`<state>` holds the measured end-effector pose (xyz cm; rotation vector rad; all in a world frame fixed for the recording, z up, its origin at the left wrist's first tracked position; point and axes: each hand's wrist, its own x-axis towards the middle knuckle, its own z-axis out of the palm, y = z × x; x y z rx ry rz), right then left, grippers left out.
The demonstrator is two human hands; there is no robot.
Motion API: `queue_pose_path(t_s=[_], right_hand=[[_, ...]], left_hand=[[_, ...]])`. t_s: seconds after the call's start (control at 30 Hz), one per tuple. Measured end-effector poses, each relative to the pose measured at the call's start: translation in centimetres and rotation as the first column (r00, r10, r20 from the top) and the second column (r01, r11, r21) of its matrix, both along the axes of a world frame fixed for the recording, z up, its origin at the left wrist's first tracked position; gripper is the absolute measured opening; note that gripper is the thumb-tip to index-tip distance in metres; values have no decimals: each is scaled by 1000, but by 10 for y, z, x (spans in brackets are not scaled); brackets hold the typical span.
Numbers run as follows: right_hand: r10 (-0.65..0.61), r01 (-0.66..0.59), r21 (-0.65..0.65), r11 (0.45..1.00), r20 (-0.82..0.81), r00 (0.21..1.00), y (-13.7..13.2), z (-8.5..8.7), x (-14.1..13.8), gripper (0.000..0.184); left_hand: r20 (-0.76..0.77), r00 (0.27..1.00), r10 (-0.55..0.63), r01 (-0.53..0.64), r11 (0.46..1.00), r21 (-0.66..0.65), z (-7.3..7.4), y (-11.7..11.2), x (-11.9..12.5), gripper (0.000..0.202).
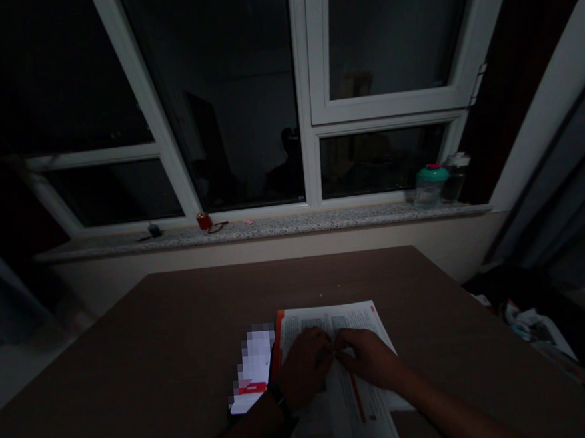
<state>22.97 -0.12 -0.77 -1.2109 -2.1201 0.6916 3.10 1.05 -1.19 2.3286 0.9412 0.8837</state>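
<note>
An open book or magazine with printed white pages and an orange edge lies on the table in front of me. My left hand rests over its left part, fingers curled together; a dark band circles the wrist. My right hand meets it from the right, thumb and fingers pinched. The fingertips of both hands come together at the middle of the page, and whatever is between them is too small and dark to make out. A narrow orange strip runs down the page below my right hand; I cannot tell whether it is printed.
A lit phone lies left of the book on the brown table. On the stone windowsill stand a red container, a small dark bottle and a teal-lidded bottle beside a clear bottle. Papers lie beyond the table's right edge.
</note>
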Motion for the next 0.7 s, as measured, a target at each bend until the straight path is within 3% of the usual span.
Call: queue_pose_path(t_s=[0.7], right_hand=[[-4, -17, 96, 995, 214, 977, -7, 9, -6, 19]], left_hand=[[-37, 998, 48, -45, 997, 70, 2, 0, 3, 12]])
